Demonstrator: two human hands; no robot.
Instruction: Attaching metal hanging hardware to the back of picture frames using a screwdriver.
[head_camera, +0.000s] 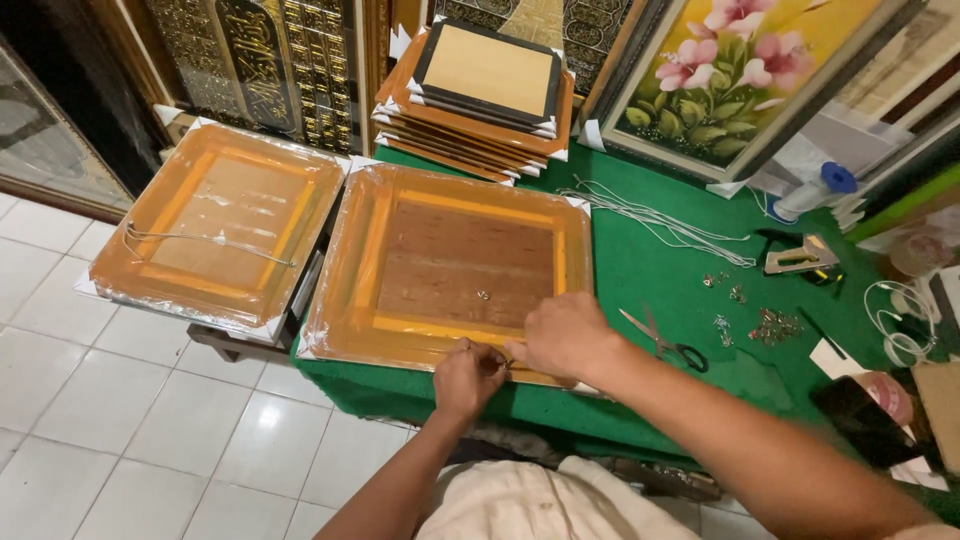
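Both hands, left (468, 378) and right (562, 336), pinch the wrapped frame's (450, 265) near edge.

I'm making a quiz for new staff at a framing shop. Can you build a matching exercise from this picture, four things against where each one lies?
Things:
1. scissors
2. flower painting
3. stack of frames
4. white cord

Places:
A. leaning at the far right corner of the green table
B. on the green cloth just right of the right hand
C. at the far edge, behind the wrapped frame that both hands touch
D. in loose strands between the wrapped frame and the painting

Pairs: 1-B, 2-A, 3-C, 4-D
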